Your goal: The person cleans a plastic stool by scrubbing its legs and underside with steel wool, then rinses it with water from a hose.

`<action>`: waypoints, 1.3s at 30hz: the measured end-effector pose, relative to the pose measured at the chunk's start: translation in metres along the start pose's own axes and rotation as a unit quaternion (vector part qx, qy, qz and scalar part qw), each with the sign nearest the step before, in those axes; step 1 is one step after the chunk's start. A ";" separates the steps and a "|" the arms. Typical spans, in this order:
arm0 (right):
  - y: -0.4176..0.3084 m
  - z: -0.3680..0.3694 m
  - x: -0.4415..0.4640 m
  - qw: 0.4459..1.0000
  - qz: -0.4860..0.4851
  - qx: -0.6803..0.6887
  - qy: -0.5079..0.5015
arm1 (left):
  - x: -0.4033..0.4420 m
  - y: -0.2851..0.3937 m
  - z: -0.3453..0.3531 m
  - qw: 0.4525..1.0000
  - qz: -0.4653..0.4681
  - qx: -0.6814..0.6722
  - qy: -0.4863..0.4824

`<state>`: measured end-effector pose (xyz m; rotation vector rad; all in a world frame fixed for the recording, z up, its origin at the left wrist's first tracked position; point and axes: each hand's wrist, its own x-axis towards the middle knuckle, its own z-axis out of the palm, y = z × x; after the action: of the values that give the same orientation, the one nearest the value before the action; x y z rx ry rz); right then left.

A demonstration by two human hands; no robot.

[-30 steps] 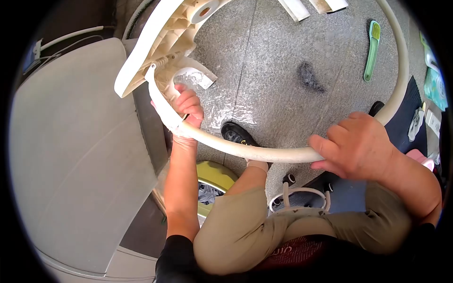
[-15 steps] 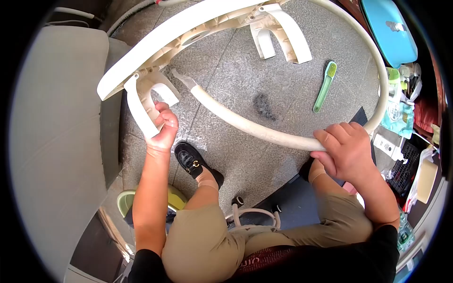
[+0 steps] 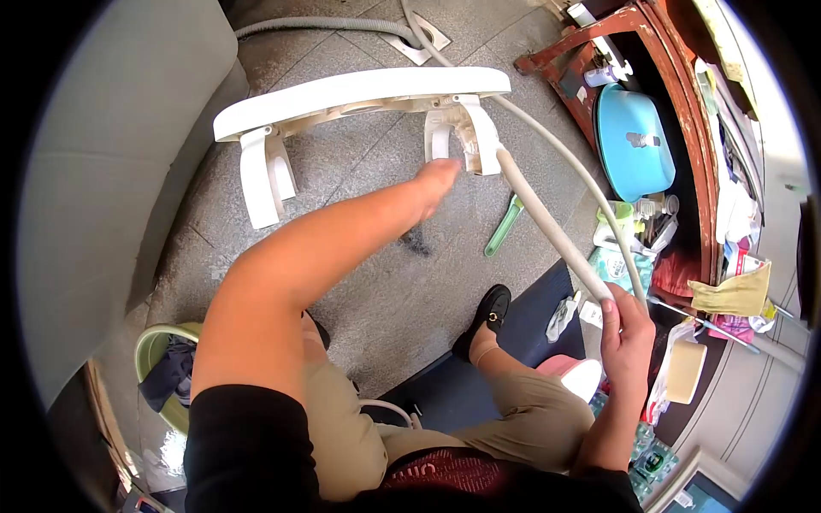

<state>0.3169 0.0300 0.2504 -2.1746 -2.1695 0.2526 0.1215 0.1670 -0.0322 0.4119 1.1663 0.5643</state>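
Observation:
A white plastic frame [image 3: 359,90] with two U-shaped folding legs spans the upper middle, its ribbed underside towards me. My left hand [image 3: 440,178] reaches across to its right leg [image 3: 479,137] and appears closed on the leg's inner edge; most of the fingertips are hidden. In my right hand [image 3: 629,329] is a beige hose [image 3: 552,227], with the fingers wrapped round it. Its far stretch runs up to the frame's right leg, where its end is hidden. The left leg [image 3: 261,184] hangs untouched.
A green brush [image 3: 505,227] and a dark clump [image 3: 416,242] lie on the wet grey floor. At the left stands a green bucket [image 3: 150,346] with dark cloth. A blue basin [image 3: 633,145] leans by a red wooden rack [image 3: 676,51]. A grey corrugated hose [image 3: 325,26] meets a floor drain [image 3: 419,43].
My left hand has gone from the frame's left leg to its right leg. The hose end has shifted from the left leg to the right one. The view has turned rightward.

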 end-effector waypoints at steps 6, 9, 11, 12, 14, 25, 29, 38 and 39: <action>0.024 0.007 0.014 0.999 0.018 0.013 -0.045 | 0.037 0.002 0.015 0.972 0.053 -0.176 -0.149; 0.021 0.005 0.022 0.995 0.044 0.075 -0.044 | 0.043 0.009 0.015 0.989 0.118 -0.004 -0.083; 0.019 0.001 0.023 0.995 0.047 0.076 -0.054 | 0.039 0.011 0.016 0.986 0.157 0.026 -0.058; 0.018 -0.001 0.024 0.994 0.052 0.080 -0.058 | 0.038 0.013 0.016 0.977 0.200 0.061 -0.033; 0.013 -0.006 0.025 0.996 0.021 0.070 -0.056 | 0.035 0.010 0.020 0.978 0.196 0.064 -0.012; -0.013 0.016 0.030 0.994 -0.033 0.006 -0.103 | 0.060 -0.001 0.032 0.980 0.157 -0.101 -0.067; -0.018 0.036 0.026 0.960 -0.067 -0.033 -0.268 | 0.031 0.017 0.036 0.978 0.202 -0.043 -0.018; -0.032 0.034 0.036 0.968 0.031 0.033 -0.247 | 0.059 0.008 0.049 0.977 0.189 -0.101 0.013; -0.033 0.035 0.037 0.970 0.032 0.024 -0.238 | 0.059 0.009 0.050 0.978 0.179 -0.100 0.023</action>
<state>0.2792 0.0645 0.2187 -2.3470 -2.2735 0.9067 0.1832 0.2094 -0.0532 0.4390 1.0725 1.0007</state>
